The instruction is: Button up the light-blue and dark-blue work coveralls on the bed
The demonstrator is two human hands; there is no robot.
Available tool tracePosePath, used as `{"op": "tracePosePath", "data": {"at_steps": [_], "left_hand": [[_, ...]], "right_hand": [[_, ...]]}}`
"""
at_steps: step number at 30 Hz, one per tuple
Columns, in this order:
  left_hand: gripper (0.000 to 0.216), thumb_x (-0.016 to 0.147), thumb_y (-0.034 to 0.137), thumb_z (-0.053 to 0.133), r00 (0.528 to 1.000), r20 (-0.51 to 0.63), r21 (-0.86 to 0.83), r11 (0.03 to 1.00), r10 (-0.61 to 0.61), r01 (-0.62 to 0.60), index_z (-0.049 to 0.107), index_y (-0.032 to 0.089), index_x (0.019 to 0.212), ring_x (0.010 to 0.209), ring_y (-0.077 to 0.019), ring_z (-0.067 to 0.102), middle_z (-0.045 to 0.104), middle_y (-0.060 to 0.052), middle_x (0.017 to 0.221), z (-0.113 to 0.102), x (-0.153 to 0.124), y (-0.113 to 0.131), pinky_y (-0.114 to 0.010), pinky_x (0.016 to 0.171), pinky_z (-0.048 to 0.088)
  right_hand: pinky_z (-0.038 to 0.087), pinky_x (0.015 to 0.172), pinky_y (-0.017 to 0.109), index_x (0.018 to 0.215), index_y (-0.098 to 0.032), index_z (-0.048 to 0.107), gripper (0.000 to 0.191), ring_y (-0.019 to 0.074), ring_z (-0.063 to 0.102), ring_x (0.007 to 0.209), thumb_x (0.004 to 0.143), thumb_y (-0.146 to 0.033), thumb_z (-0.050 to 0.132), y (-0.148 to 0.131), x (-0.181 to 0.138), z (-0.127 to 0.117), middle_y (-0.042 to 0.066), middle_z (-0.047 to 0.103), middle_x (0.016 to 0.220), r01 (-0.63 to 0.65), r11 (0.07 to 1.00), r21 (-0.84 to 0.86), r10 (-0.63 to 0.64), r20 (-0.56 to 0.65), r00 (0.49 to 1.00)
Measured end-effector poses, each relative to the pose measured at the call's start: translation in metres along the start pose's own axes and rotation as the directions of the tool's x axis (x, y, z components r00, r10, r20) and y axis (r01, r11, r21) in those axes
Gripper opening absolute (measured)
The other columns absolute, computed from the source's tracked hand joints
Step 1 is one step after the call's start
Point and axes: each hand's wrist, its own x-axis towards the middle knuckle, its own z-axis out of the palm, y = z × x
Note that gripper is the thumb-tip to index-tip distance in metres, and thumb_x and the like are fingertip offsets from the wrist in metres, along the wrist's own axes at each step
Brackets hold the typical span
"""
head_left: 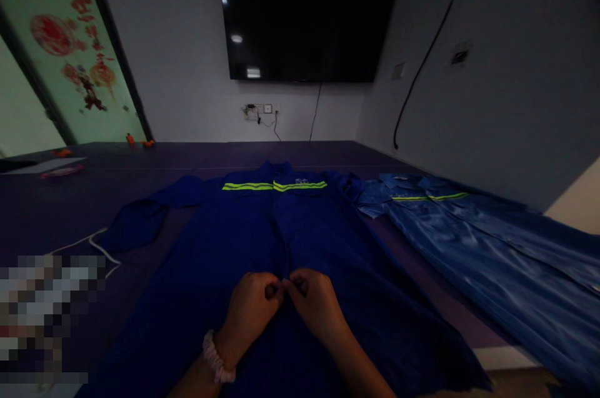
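A dark blue work jacket [234, 235] with yellow-green reflective stripes across the chest lies spread out, collar away from me. My left hand [255, 301], a pale scrunchie [217, 357] around its wrist, pinches the jacket at its front opening. Close against it, thumb and finger nearly touching the other hand's, my right hand [316, 301] pinches the same front edge. Whatever small part of the front sits between the fingertips is hidden.
To the right lies a second, lighter blue work garment [450, 242] with a striped chest. A white cable [100, 248] is on the purple surface [187, 157] at left. A black cord [422, 64] hangs on the right wall; a television [314, 17] is mounted ahead.
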Motion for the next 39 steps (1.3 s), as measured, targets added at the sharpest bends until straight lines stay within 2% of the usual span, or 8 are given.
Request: {"op": "tracePosePath", "data": {"at_steps": [6,18,29,33,39], "left_hand": [[0.026,0.077,0.03,0.049,1.0,0.018,0.04,0.999,-0.021,0.02,0.066,0.016,0.063,0.048,-0.0105,0.046,0.06,-0.001,0.055,-0.002,-0.001,0.002,-0.022,0.049,0.026],[0.015,0.072,0.023,0.055,0.996,0.041,0.041,0.996,-0.075,0.073,0.066,0.018,0.079,0.056,-0.0116,0.053,0.062,0.0,0.061,-0.001,-0.001,0.005,-0.022,0.052,0.03],[0.015,0.069,0.027,0.059,0.997,0.019,0.012,0.997,-0.075,0.075,0.066,0.018,0.079,0.058,-0.0119,0.054,0.062,0.0,0.063,0.004,0.0,0.001,-0.022,0.052,0.03],[0.017,0.07,0.029,0.057,0.996,0.028,-0.059,0.995,-0.084,0.085,0.065,0.016,0.078,0.055,-0.012,0.053,0.062,0.0,0.062,0.005,0.0,-0.002,-0.022,0.051,0.031],[0.022,0.073,0.024,0.045,0.997,0.06,-0.267,0.961,-0.055,0.069,0.064,0.013,0.073,0.059,-0.0133,0.056,0.065,-0.004,0.067,0.004,0.002,-0.005,-0.023,0.053,0.035]], "right_hand": [[0.035,0.047,0.021,0.065,-0.017,0.063,0.016,0.0125,0.056,0.052,0.075,-0.024,0.053,0.0,0.0,0.0,0.001,0.063,0.059,-0.059,0.998,-0.008,0.059,-0.008,0.998],[0.035,0.049,0.022,0.062,-0.016,0.061,0.019,0.0132,0.056,0.054,0.075,-0.026,0.052,0.005,0.001,0.002,0.001,0.062,0.058,-0.071,0.997,0.033,0.072,-0.031,0.997],[0.038,0.05,0.022,0.06,-0.016,0.06,0.022,0.0142,0.057,0.055,0.076,-0.028,0.051,0.015,0.003,0.004,0.003,0.062,0.058,-0.073,0.991,0.112,0.075,-0.02,0.997],[0.04,0.052,0.022,0.061,-0.015,0.06,0.021,0.0151,0.058,0.057,0.076,-0.027,0.051,0.014,0.003,0.004,0.003,0.063,0.06,-0.068,0.989,0.133,0.071,-0.022,0.997],[0.044,0.056,0.024,0.066,-0.015,0.063,0.016,0.0166,0.062,0.061,0.074,-0.025,0.055,0.013,0.002,0.004,0.004,0.066,0.064,-0.054,0.987,0.153,0.059,-0.027,0.998]]}}
